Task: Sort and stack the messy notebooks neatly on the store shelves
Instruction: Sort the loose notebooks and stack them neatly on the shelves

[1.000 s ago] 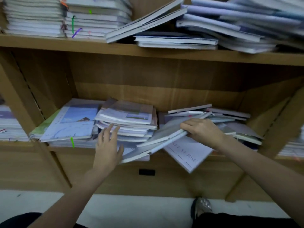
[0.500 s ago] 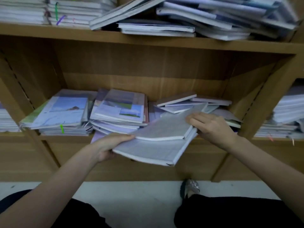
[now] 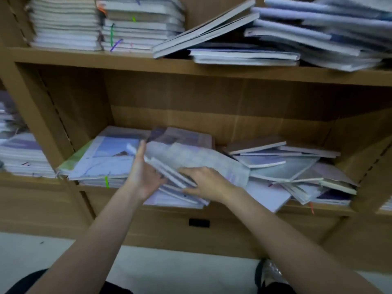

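The person has a small bunch of thin notebooks (image 3: pixel 191 166) between both hands, at the near middle of the lower shelf (image 3: pixel 307 209). The bunch is tilted, with its left edge up, and it sits over the middle pile there.

The left hand (image 3: pixel 144 177) stands on its side with the fingers straight and open. Its palm presses flat against the left edge of the bunch. The right hand (image 3: pixel 203 183) lies on top of the bunch with the fingers spread out and pressing down. I cannot tell if the thumb goes under the bunch.

These notebooks look light and bendy. The covers look smooth, so I think they will slide over each other easily. If you hold only one corner, the bunch could sag and fan out. It is better to hold it on two sides, one hand on each long edge, and tap the edges even before laying it flat.

To the left lies a tidier pile with a blue cover (image 3: pixel 110 153) on top. To the right is a messy heap (image 3: pixel 292 166) of notebooks pointing all ways. One white notebook (image 3: pixel 267 196) sticks out over the near edge of the shelf and may slip off if bumped.

The upper shelf (image 3: pixel 127 60) has two neat stacks (image 3: pixel 101 24) on the left and leaning, sliding notebooks (image 3: pixel 297 32) on the right. Much still looks unsorted.
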Demonstrator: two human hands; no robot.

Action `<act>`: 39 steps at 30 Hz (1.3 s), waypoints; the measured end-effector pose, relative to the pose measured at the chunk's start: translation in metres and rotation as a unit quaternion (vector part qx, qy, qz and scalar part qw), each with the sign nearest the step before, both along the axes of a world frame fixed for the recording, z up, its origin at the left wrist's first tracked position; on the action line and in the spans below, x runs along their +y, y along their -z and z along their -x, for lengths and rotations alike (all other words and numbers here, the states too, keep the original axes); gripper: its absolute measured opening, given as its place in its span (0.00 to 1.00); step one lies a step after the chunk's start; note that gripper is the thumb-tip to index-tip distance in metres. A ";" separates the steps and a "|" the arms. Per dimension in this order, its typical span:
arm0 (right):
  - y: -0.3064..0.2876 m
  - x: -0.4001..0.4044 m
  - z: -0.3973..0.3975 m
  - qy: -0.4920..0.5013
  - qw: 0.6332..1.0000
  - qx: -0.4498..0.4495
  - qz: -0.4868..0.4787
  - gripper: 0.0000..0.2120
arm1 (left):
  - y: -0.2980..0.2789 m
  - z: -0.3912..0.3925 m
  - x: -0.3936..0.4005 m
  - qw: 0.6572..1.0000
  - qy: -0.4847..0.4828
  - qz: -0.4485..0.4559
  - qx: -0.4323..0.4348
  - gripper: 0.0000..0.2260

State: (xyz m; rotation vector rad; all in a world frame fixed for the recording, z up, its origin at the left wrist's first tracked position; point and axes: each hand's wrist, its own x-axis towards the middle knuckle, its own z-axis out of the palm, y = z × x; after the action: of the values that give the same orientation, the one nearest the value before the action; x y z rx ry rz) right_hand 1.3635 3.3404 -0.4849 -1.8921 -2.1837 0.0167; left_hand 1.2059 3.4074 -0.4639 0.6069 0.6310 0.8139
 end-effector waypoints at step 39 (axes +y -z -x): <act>-0.014 0.031 -0.041 0.225 0.843 0.488 0.015 0.17 | -0.015 -0.007 0.069 0.637 0.028 -0.463 0.615 0.31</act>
State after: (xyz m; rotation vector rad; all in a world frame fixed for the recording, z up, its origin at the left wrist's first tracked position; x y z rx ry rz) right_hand 1.4047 3.3711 -0.4704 -1.7586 -1.0422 0.7487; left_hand 1.2127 3.4763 -0.4484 2.2337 1.4162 0.5043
